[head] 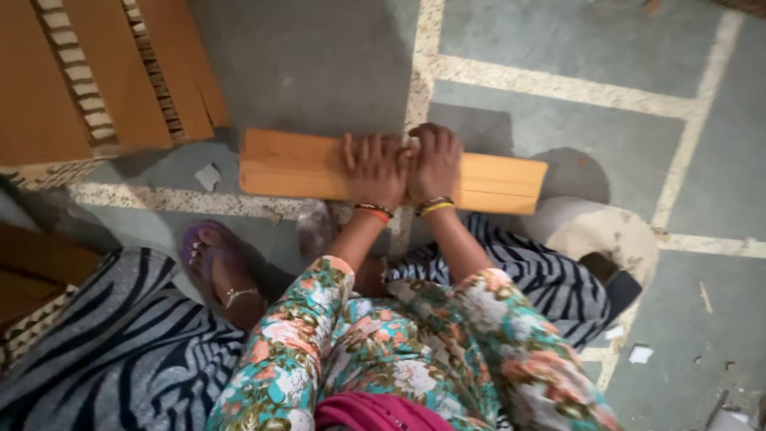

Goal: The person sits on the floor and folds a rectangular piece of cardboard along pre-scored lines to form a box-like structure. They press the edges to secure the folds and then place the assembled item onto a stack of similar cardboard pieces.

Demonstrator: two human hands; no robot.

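A long folded strip of brown cardboard point(287, 164) lies flat on the grey floor in front of me. My left hand point(373, 169) and my right hand point(435, 162) rest side by side on its middle, palms down, fingers spread over the cardboard and pressing on it. Both wrists carry bangles. My floral sleeves and striped trousers fill the lower part of the view, and my left foot point(219, 267) in a purple sandal sits just below the strip.
A stack of large corrugated cardboard sheets point(96, 76) lies at the upper left. More cardboard point(32, 271) shows at the left edge. Pale inlaid lines point(558, 86) cross the floor. A round cushion-like thing point(598, 231) sits to the right, and small paper scraps point(638, 353) lie nearby.
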